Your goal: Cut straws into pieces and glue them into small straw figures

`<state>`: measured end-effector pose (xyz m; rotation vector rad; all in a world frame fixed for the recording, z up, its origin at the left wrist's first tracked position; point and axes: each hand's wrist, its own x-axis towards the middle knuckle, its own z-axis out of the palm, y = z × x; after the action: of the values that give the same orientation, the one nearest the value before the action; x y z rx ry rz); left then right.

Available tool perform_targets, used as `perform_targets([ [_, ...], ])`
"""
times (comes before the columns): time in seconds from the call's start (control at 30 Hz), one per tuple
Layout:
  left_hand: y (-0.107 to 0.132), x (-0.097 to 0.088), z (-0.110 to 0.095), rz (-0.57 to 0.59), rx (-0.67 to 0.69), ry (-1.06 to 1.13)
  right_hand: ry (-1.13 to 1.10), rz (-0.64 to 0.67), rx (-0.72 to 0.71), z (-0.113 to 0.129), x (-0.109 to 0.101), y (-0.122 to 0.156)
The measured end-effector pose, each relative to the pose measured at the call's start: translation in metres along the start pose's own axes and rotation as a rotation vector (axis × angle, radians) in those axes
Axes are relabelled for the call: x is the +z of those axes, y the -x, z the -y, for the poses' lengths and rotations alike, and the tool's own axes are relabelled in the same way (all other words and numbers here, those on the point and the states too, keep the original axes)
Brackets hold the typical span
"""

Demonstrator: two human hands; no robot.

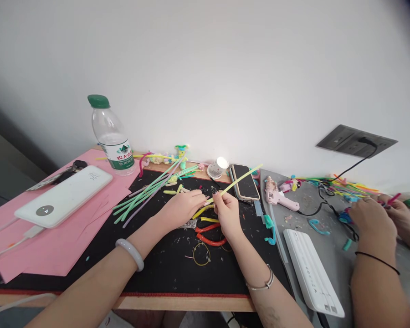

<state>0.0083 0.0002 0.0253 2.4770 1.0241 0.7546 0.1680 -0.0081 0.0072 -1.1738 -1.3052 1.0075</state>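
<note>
A pale yellow pipe cleaner [243, 178] slants up to the right from between my two hands. My right hand [228, 215] pinches it between thumb and finger near its lower end. My left hand [184, 207] is closed at that same end, its fingertips pressed together; they hide how the end is shaped. Below the hands lie pliers with red handles [212, 238] and a brighter yellow bent piece [202, 211]. A bundle of green and purple pipe cleaners [146, 196] rests left of my left hand, with short yellow pieces [172, 192] behind it.
A water bottle [114, 146] and white power bank [64, 196] stand on pink paper [85, 246] at left. Behind are a paper cup [216, 169] and phone [246, 182]. To the right are a glue gun [280, 197], another power bank [312, 271] and a co-worker's hands [374, 218].
</note>
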Motion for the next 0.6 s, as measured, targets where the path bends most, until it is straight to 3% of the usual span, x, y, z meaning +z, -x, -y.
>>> perform_targets([
  [0.1,0.000,-0.003,-0.004,-0.023,-0.030,0.083,0.070,0.029,-0.045,0.005,0.000,0.001],
  [0.27,-0.001,-0.001,-0.004,-0.034,-0.235,0.447,0.182,0.153,-0.111,0.009,-0.003,0.000],
  [0.47,-0.006,0.001,0.011,-0.117,-0.504,0.900,0.282,0.112,-0.147,0.017,-0.016,-0.007],
  [0.53,-0.007,0.000,0.015,-0.188,-0.572,0.967,0.362,0.179,-0.153,0.023,-0.021,-0.008],
  [0.6,-0.007,0.000,0.020,-0.263,-0.602,0.991,0.442,0.325,-0.141,0.030,-0.025,-0.007],
])
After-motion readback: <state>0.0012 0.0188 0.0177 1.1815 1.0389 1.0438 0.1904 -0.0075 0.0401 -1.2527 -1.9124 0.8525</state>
